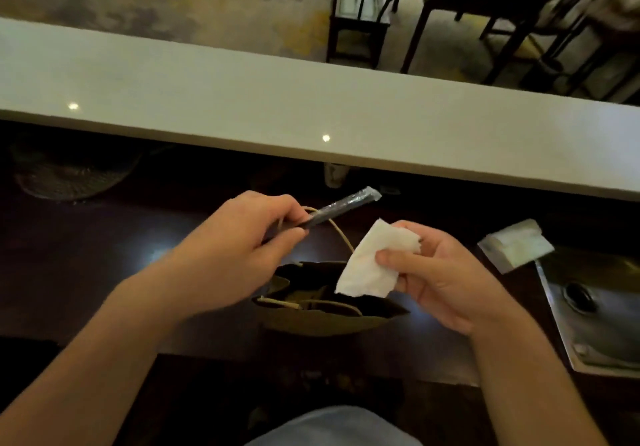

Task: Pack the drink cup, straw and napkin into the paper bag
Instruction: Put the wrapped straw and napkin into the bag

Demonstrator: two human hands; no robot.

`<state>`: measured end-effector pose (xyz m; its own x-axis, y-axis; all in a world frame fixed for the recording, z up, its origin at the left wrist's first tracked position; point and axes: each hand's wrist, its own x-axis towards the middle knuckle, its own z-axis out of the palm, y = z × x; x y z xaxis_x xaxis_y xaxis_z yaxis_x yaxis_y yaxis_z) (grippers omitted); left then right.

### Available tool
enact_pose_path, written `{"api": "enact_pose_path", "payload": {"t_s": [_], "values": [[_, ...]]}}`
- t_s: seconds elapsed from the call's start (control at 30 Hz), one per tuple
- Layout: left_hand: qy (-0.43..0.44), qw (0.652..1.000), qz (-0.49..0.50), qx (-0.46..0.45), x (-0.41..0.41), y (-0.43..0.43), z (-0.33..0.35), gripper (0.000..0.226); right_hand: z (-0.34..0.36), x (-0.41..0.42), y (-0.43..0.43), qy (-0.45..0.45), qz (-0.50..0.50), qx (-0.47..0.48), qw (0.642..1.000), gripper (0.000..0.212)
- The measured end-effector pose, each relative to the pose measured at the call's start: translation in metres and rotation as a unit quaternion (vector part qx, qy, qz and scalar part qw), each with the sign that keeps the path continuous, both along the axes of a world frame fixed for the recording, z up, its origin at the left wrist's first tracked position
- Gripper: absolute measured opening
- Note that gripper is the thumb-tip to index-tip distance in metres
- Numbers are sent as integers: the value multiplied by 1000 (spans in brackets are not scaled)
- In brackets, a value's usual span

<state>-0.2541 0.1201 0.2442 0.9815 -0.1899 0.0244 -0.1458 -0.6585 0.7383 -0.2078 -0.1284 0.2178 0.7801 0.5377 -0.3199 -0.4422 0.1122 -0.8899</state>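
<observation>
Both of your hands are raised over the open paper bag (329, 321), which stands on the dark desk (104, 272) at about 6 o'clock from the middle of the view, its mouth facing up at you. Your left hand (239, 234) sits at 10 o'clock from the bag's mouth, fingers curled and pinching the wrapped straw (341, 208) together with one of the bag's cord handles (341, 234); the straw sticks out of your grip toward 2 o'clock, its clear wrapper tip pointing at the pale counter ledge (311, 106). Your right hand (440, 282) is at 3 o'clock from the bag, thumb and fingers pressed onto the white napkin (370, 265), which hangs just above the right side of the bag's opening, its lower edge overlapping the rim from your viewpoint. The second cord handle (298, 305) lies folded across the near side of the bag's mouth. You cannot tell from here whether the drink cup is inside the bag; the interior is too dark. At 3 o'clock from your right hand, a stack of napkins (516, 248) rests on the desk, touching the far corner of a metal sink (595, 307).
</observation>
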Motion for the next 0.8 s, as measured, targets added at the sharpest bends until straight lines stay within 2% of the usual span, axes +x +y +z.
{"api": "enact_pose_path", "payload": {"t_s": [0.03, 0.1, 0.13, 0.2, 0.27, 0.4, 0.53, 0.7, 0.73, 0.8], "values": [[-56, 997, 17, 59, -7, -4, 2, 8, -7, -6, 5, -22, -1, -46, 999, 16], [-98, 993, 43, 50, -18, -11, 7, 9, -20, -15, 13, -102, 2, -175, 979, 9], [-75, 996, 38, 17, -21, -15, 8, 10, -24, -18, 16, -136, 11, -235, 962, 5], [30, 999, 9, -29, -21, -21, 1, 15, -28, -21, 21, -165, 27, -303, 938, 6], [113, 993, -16, 6, -16, -25, -14, 17, -28, -22, 26, -180, 41, -344, 921, 9], [212, 973, -30, 84, -9, -33, -39, 16, -28, -23, 35, -239, 108, -451, 853, 11], [264, 955, -60, 122, -12, -35, -40, 15, -37, -22, 43, -214, 187, -518, 807, 28], [311, 917, -72, 237, -4, -26, -35, 4, -42, -11, 50, -183, 249, -583, 752, 31], [313, 908, -77, 268, -3, -25, -36, 5, -41, -8, 52, -173, 255, -592, 744, 31], [307, 894, -91, 313, -4, -26, -40, 22, -40, 0, 53, -161, 259, -605, 735, 30]]}}
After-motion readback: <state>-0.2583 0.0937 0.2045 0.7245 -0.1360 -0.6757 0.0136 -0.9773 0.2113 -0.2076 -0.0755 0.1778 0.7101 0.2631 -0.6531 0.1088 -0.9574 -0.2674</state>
